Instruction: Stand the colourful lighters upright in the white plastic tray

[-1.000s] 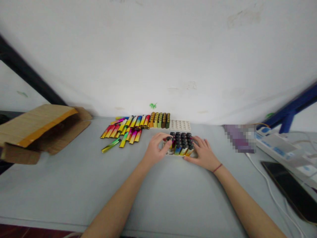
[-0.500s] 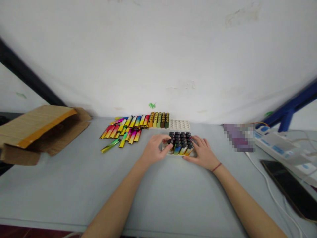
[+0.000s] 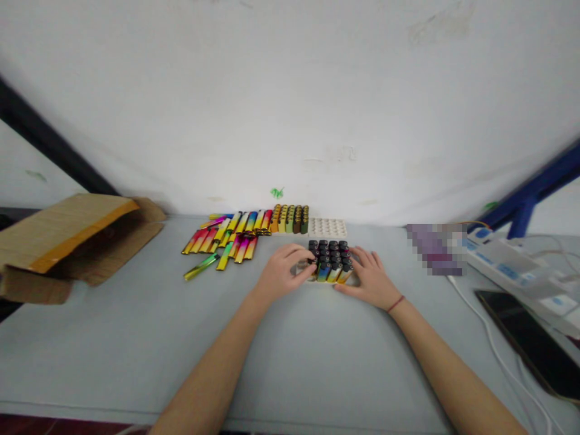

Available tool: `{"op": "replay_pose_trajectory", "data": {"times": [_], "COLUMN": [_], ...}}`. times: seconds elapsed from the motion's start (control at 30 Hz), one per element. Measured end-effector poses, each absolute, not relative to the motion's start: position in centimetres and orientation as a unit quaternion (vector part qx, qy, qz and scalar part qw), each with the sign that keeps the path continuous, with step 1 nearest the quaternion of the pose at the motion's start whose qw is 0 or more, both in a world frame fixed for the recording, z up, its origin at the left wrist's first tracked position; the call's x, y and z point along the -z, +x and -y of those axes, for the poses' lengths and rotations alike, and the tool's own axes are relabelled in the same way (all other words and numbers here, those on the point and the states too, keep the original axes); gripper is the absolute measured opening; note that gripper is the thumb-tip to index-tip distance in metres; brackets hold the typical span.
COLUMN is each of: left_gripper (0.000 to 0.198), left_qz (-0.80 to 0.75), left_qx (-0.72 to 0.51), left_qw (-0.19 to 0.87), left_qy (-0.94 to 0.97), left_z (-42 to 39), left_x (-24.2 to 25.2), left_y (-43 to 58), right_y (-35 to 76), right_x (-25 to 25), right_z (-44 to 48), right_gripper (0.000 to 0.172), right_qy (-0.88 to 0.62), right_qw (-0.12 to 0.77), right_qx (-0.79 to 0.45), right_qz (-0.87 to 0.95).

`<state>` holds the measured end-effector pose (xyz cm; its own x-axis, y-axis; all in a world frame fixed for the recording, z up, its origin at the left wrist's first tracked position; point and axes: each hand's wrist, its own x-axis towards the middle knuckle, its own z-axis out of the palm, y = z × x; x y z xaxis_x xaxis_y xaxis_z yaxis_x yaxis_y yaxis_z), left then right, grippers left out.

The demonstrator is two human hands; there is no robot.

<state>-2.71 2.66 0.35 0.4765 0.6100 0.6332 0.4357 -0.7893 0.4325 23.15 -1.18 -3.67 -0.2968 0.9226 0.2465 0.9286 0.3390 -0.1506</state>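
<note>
Several lighters (image 3: 336, 260) with black tops and shiny coloured bodies stand upright in rows in a white tray (image 3: 322, 281) in the middle of the table. At their left side, my left hand (image 3: 284, 273) pinches the black top of a front-left lighter between thumb and fingers. The lighter's body is partly hidden by the hand. My right hand (image 3: 374, 281) rests against the right side of the rows, its fingers stretched out and apart, with the thumb near the front right corner.
Shiny multicoloured tubes (image 3: 244, 249) lie in a pile at the left. Behind stand gold-topped pieces (image 3: 290, 219) beside a white holed tray (image 3: 328, 226). An opened cardboard box (image 3: 86, 223) is far left. Right are a phone (image 3: 525, 338), power strips (image 3: 507, 266) and a white cable (image 3: 489, 338).
The fingers of my left hand have shifted slightly at the front-left lighter. My right hand stays against the right side of the rows. The camera view has moved a little.
</note>
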Motion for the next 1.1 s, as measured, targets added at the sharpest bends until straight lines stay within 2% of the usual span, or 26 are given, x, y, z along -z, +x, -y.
{"op": "replay_pose_trajectory", "data": {"times": [0.3, 0.43, 0.57, 0.7, 0.93, 1.1], "left_gripper": [0.024, 0.025, 0.027, 0.026, 0.036, 0.014], "left_qz": [-0.354, -0.536, -0.717, -0.785, -0.784, -0.79], "left_qx": [-0.394, -0.356, -0.233, -0.106, -0.087, -0.107], "left_qw": [0.054, -0.024, -0.059, 0.066, 0.185, 0.176], "left_qy": [0.846, 0.765, 0.654, 0.607, 0.587, 0.578], "left_z": [-2.6, -3.6, -5.0, -5.2, -4.7, -4.9], "left_x": [-1.3, -2.6, -3.5, -3.3, -2.8, -2.0], "left_y": [-3.2, -5.2, -11.2, -17.8, -19.8, -19.9], "right_y": [23.3, 23.2, 23.1, 23.1, 23.3, 23.4], "right_x": [3.8, 3.7, 3.5, 3.4, 3.7, 3.6], "right_z": [1.1, 1.1, 1.2, 1.3, 1.3, 1.3], "right_gripper": [0.078, 0.079, 0.081, 0.081, 0.081, 0.081], "right_qy": [-0.573, -0.575, -0.58, -0.579, -0.575, -0.574], "right_qw": [0.147, 0.144, 0.138, 0.139, 0.143, 0.142], "right_qx": [0.01, 0.007, 0.003, 0.002, 0.009, 0.011], "right_qz": [0.806, 0.805, 0.803, 0.803, 0.806, 0.806]}}
